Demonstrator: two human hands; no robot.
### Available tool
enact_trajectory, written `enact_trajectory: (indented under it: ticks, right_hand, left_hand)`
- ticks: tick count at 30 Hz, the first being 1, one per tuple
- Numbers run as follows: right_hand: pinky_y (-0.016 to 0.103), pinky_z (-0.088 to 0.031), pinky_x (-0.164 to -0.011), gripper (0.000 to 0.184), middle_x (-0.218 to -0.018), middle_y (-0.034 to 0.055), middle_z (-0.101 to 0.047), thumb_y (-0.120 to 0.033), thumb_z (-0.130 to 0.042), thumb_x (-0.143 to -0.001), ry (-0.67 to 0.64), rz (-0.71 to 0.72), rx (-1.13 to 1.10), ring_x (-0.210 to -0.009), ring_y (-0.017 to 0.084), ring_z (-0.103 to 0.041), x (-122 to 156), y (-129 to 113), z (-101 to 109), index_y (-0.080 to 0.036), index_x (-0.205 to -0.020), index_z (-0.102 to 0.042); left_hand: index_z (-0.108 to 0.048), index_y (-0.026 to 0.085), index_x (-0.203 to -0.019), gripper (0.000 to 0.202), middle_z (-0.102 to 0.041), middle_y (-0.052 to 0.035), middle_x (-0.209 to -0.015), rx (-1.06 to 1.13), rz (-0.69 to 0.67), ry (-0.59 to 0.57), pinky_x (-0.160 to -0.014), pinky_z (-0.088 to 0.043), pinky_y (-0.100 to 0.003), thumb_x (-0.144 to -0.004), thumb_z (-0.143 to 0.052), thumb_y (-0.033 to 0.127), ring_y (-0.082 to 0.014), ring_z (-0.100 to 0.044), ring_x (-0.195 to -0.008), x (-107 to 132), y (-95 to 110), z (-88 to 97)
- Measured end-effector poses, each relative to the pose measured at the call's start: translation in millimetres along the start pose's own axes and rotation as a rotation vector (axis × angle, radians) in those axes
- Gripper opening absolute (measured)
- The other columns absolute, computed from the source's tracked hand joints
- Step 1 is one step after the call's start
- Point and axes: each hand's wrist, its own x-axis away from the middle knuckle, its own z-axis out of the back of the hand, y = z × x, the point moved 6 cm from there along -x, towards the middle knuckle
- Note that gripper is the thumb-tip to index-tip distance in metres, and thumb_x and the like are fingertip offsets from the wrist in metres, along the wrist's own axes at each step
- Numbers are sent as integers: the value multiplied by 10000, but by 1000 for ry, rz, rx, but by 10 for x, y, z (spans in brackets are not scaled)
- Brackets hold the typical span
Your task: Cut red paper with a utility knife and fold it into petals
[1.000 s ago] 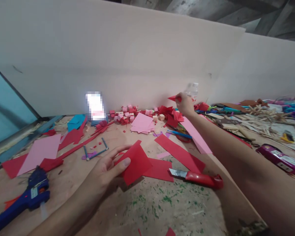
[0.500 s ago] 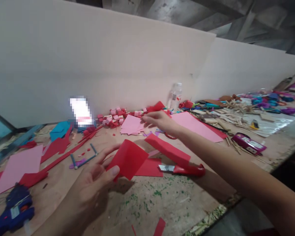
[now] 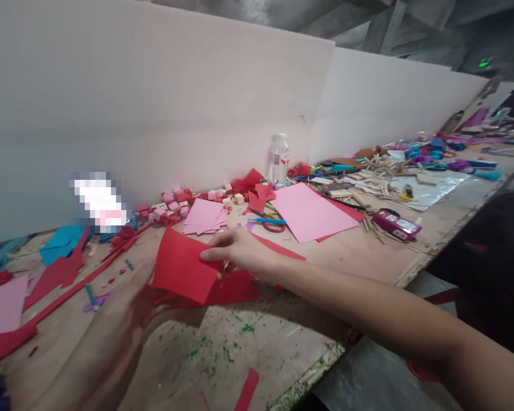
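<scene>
Against the white wall: a clear plastic bottle (image 3: 278, 157), a row of small pink and red paper cubes (image 3: 171, 208). Nearer, a pink sheet (image 3: 309, 213) over red paper, scissors (image 3: 269, 222) just left of it (red-handled), a purple tape dispenser (image 3: 396, 224), scattered wooden sticks (image 3: 381, 169).

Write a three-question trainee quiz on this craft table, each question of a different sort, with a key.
1. True or false: the right hand touches the red paper sheet.
2. Which stands upright against the white board? A) clear plastic bottle B) glue gun C) stapler
3. Fill in: the large sheet right of the red-handled scissors is coloured ____.

Key: 1 true. 2 A. 3 pink. The left hand is blurred beneath the red sheet, so its grip cannot be judged.
</scene>
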Motion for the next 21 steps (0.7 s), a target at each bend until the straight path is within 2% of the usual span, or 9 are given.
enact_trajectory:
  ticks: [4,6,9,11,13,15,17,19,21]
  right_hand:
    - [240,-443,-481,199,-544,-38,-605,-193,-787,-840,9,62,76,-462,96,-541,79,69,26,-182,-670,-685]
    - [248,-427,-480,153,-567,-32,-625,-211,-796,-820,-24,81,103,-470,98,-536,108,100,23,-184,-693,-715]
    - [257,-434,-495,152,-650,-3,-676,-310,-823,-814,-79,108,118,-510,106,-559,130,130,-7,-185,-754,-761]
    - [253,-457,-521,247,-735,21,-708,-431,-818,-836,-68,102,24,-578,119,-601,135,152,-9,-187,-826,-780]
    - [243,-475,-544,332,-769,29,-709,-522,-786,-859,-56,95,-143,-634,125,-618,132,173,-6,-190,-868,-782]
    - [248,-501,-562,292,-794,35,-719,-479,-785,-849,-94,82,-284,-668,138,-635,123,198,-24,-192,-901,-787]
    - [266,-537,-578,227,-880,43,-759,-324,-814,-766,-126,79,-326,-691,153,-661,115,214,-35,-200,-956,-800]
    - [285,-570,-601,341,-992,51,-787,-228,-821,-710,-151,85,-265,-729,172,-698,121,221,-50,-217,-1051,-808]
    - [296,-591,-640,423,-1052,56,-794,-221,-849,-718,-201,101,-165,-772,189,-730,150,209,-92,-233,-1138,-798]
  left_hand:
    - [-596,293,-1466,740,-745,-67,-1373,63,24,67,-708,-669,-325,-862,-749,692,-305,-791,-1043,26,-94,155]
    - [-664,229,-1362,723,-800,-102,-1246,56,24,93,-651,-653,-285,-796,-829,648,-278,-809,-936,11,-101,211]
    - [-729,169,-1161,643,-838,-113,-1077,-24,52,91,-655,-653,-267,-610,-1007,347,-260,-816,-828,-39,-136,240]
    - [-729,152,-1098,571,-842,-116,-1036,-6,51,68,-689,-667,-291,-604,-998,248,-257,-816,-801,-57,-156,222]
    - [-720,142,-1100,487,-838,-120,-1045,50,11,81,-725,-678,-321,-681,-947,239,-260,-817,-822,-53,-147,216]
    - [-705,139,-1138,454,-833,-119,-1075,102,-48,114,-772,-682,-343,-737,-900,222,-266,-817,-885,-39,-121,227]
    - [-693,134,-1152,457,-831,-115,-1080,141,-91,144,-822,-680,-357,-743,-886,199,-270,-813,-930,-29,-98,248]
    - [-685,133,-1135,455,-834,-110,-1059,169,-128,168,-845,-676,-357,-736,-893,204,-268,-813,-929,-25,-82,273]
    - [-682,135,-1120,449,-834,-111,-1055,188,-161,170,-842,-675,-354,-737,-900,226,-267,-814,-916,-24,-74,282]
